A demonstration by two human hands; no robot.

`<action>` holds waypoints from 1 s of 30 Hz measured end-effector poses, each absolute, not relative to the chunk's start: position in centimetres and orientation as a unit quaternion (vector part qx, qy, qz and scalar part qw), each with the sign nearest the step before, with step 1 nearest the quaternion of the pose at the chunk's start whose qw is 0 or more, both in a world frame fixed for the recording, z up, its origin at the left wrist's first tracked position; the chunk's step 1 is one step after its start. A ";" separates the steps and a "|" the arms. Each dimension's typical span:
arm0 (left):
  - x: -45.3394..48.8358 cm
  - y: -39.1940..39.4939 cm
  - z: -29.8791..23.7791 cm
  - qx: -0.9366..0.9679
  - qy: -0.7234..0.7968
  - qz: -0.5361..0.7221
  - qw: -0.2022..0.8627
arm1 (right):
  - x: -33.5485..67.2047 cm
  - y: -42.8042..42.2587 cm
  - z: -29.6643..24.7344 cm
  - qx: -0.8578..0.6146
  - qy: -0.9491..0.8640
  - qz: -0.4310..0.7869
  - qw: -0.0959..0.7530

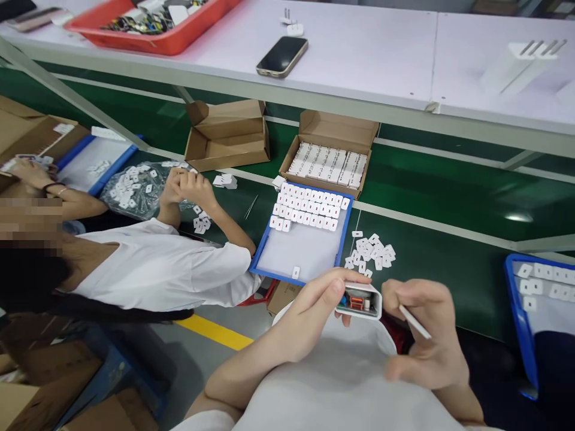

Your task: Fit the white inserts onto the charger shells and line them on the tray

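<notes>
My left hand (314,311) is closed around a small white open charger housing (362,300), with coloured components showing inside it. My right hand (424,326) pinches a thin white flat cover piece (415,323) just to the right of the housing. Both hands hover near my lap, below the edge of the green conveyor belt (449,197). A blue-rimmed tray (303,251) in front of me carries rows of small white parts at its far end. A loose pile of white cover pieces (371,251) lies on the belt right of the tray.
A cardboard box (330,152) of packed white parts stands behind the tray, an empty box (227,134) to its left. A person in a white shirt (157,269) works at left beside a bag of parts (130,188). A phone (282,56) and red bin (148,24) sit on the upper shelf. Another blue tray (539,293) is at right.
</notes>
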State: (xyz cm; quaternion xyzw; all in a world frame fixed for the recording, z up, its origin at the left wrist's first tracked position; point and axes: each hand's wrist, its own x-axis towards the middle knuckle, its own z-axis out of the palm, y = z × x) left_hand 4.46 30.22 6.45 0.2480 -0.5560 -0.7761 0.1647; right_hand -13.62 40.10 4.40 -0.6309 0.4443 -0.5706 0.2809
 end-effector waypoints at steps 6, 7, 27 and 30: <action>3.9 30.1 6.2 0.257 -0.568 -0.768 0.146 | -14.8 41.5 3.6 -0.549 0.450 -0.644 0.287; 3.9 30.1 6.3 0.256 -0.576 -0.763 0.142 | -14.8 41.7 3.7 -0.555 0.449 -0.646 0.270; 5.5 30.2 6.2 0.209 -0.609 -0.744 0.181 | -11.1 40.0 7.5 -0.690 0.505 -0.514 0.076; 5.8 29.9 6.5 0.204 -0.602 -0.750 0.180 | -10.4 39.4 7.5 -0.700 0.504 -0.503 0.058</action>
